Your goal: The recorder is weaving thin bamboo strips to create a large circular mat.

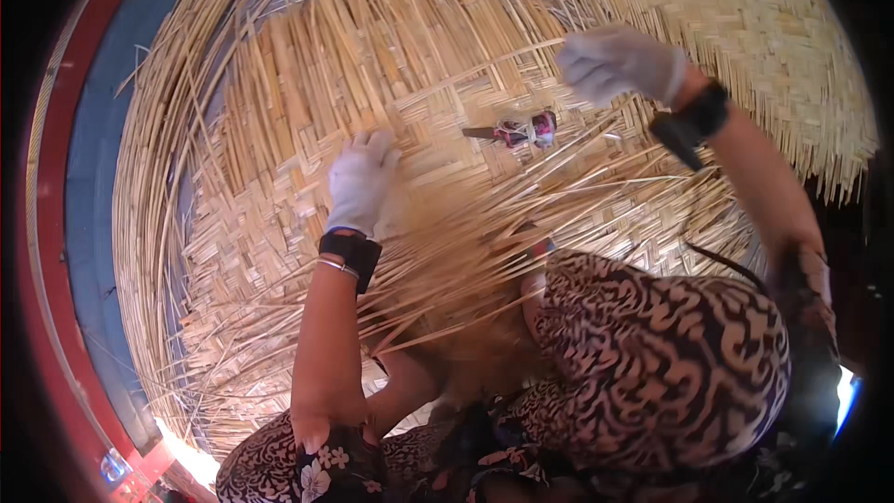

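My gloved left hand (361,175) rests on the woven mat (247,233); whether it grips anything, I can't tell. A knife (513,131) lies between my hands, below the strip (521,53) my right hand (619,65) pinches.

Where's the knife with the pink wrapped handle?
In the head view, the knife lies on the pale woven mat, just right of and above centre, between the white-gloved left hand and the white-gloved right hand.
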Demonstrator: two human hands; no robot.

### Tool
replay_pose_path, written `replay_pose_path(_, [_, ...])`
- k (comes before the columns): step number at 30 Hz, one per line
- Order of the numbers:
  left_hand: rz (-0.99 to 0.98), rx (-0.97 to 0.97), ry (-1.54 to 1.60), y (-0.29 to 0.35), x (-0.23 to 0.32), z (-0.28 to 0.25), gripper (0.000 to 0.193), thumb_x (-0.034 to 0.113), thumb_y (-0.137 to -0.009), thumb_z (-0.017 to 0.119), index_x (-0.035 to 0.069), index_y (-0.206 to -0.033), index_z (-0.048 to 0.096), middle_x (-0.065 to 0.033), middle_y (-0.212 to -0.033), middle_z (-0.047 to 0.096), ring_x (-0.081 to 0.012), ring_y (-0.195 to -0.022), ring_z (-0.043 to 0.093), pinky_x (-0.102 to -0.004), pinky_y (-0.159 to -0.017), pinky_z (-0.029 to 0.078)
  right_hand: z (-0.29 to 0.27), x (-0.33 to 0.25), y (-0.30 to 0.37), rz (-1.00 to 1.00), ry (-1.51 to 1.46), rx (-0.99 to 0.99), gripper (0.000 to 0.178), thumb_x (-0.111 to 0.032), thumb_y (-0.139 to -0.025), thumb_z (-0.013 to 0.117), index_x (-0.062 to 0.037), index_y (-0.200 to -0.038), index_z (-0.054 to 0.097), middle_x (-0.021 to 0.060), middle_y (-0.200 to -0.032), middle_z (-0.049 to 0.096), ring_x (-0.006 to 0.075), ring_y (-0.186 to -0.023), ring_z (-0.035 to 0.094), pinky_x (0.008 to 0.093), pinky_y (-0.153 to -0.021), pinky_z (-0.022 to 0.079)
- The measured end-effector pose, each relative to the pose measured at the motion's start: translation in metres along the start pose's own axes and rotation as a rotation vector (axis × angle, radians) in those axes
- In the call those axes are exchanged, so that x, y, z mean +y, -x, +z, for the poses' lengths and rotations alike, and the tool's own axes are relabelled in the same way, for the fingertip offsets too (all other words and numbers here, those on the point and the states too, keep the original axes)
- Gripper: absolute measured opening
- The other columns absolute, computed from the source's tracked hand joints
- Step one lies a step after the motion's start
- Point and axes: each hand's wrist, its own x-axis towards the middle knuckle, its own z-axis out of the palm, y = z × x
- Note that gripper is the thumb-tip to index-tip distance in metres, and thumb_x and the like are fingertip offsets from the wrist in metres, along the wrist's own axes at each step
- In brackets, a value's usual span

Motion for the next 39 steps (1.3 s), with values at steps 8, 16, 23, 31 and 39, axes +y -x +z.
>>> replay_pose_path(8, [0.156,0.018,0.098,-0.082,-0.009,0.016,0.033,0.023,-0.081,0.058,0.009,-0.112,0.057,-0.0117,-0.103,0.060,-0.0314,-0.104,0.051,-0.0379,-0.087,0.042,0.052,0.087,-0.153,-0.571,0.395,0.308,0.032,-0.015,-0.081,0.064,-0.0010,-0.109,0.058,0.0075,-0.105,0.061,0.0119,-0.095,0.058,0.0248,-0.083,0.048])
replay_pose_path(16, [-0.124,-0.061,0.742,-0.089,-0.003,0.018,0.015,0.011,-0.072,0.073,0.000,-0.076,0.064,0.0006,-0.069,0.051,-0.0095,-0.062,0.044,-0.0243,-0.058,0.036,0.074,0.058,-0.223,-0.436,0.278,0.335,0.041,-0.020,-0.080,0.065,0.0019,-0.113,0.055,0.0105,-0.101,0.064,0.0169,-0.088,0.062,0.0281,-0.074,0.050])
replay_pose_path(23, [-0.522,0.175,0.951,-0.085,0.004,0.015,0.014,0.015,-0.078,0.070,0.004,-0.072,0.064,0.0070,-0.062,0.046,-0.0035,-0.057,0.038,-0.0208,-0.051,0.030,0.089,0.050,-0.238,-0.282,0.667,0.402,0.047,-0.029,-0.069,0.071,-0.0067,-0.108,0.057,0.0149,-0.090,0.064,0.0307,-0.080,0.061,0.0346,-0.073,0.049])
replay_pose_path(31, [-0.509,0.255,1.129,-0.088,0.001,0.011,0.017,0.016,-0.079,0.068,0.007,-0.066,0.060,0.0074,-0.061,0.045,-0.0031,-0.056,0.038,-0.0208,-0.051,0.029,0.095,0.035,-0.243,-0.116,1.002,0.394,0.025,-0.019,-0.074,0.067,0.0023,-0.084,0.060,0.0189,-0.089,0.062,0.0316,-0.082,0.062,0.0387,-0.073,0.050])
replay_pose_path(39, [-0.529,0.257,1.103,-0.095,-0.005,0.017,0.012,0.015,-0.078,0.068,0.006,-0.073,0.062,0.0065,-0.062,0.049,-0.0033,-0.053,0.039,-0.0200,-0.049,0.030,0.105,0.023,-0.245,0.038,0.621,0.228,0.053,-0.040,-0.063,0.073,0.0044,-0.091,0.062,0.0207,-0.083,0.064,0.0297,-0.070,0.064,0.0369,-0.064,0.049])
